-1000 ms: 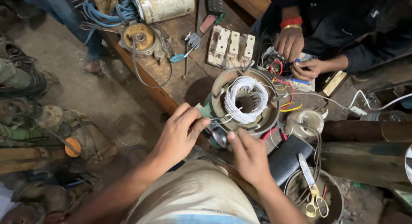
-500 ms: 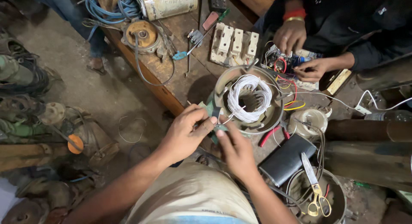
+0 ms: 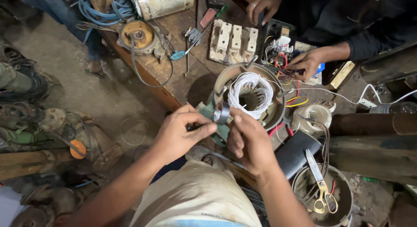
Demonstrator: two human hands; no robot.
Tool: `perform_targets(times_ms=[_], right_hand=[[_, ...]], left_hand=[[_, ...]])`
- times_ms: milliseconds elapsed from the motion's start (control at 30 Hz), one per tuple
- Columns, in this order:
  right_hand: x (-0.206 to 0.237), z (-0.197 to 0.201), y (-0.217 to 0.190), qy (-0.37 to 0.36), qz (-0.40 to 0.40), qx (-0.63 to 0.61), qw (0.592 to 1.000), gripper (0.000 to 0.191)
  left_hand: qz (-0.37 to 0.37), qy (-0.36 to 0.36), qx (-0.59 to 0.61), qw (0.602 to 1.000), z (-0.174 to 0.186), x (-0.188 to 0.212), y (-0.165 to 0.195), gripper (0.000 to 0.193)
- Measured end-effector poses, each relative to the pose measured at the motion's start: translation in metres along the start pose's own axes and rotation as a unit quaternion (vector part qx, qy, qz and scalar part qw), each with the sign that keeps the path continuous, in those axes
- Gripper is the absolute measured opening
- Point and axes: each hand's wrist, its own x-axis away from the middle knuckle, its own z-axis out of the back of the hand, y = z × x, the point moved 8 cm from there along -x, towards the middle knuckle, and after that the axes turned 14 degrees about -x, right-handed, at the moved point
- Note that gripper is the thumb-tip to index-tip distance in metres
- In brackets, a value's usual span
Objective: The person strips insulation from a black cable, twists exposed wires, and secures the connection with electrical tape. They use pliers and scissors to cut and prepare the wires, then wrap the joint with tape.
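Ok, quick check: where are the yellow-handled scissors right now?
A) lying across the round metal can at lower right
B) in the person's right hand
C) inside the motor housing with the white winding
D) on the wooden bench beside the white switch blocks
A: the scissors lie across the open metal can, away from the right hand, which is up at the small tape roll.

A small glossy roll of dark tape (image 3: 222,112) caught the light near a dull grey metal motor housing (image 3: 278,111) wound with smooth white plastic-coated wire (image 3: 249,84), on a rough, worn wooden bench (image 3: 191,75), while yellow-handled scissors (image 3: 320,183) with shiny metal blades lay at near right.
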Motion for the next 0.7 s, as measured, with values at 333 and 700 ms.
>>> perform_targets(times_ms=[333, 700], right_hand=[[0.017, 0.000, 0.015, 0.030, 0.259, 0.502, 0.825, 0.020], [-0.019, -0.003, 0.001, 0.011, 0.005, 0.046, 0.999, 0.032]], left_hand=[[-0.086, 0.068, -0.084, 0.990, -0.003, 0.005, 0.002, 0.025], [0.013, 0.042, -0.003, 0.999, 0.001, 0.000, -0.006, 0.025]])
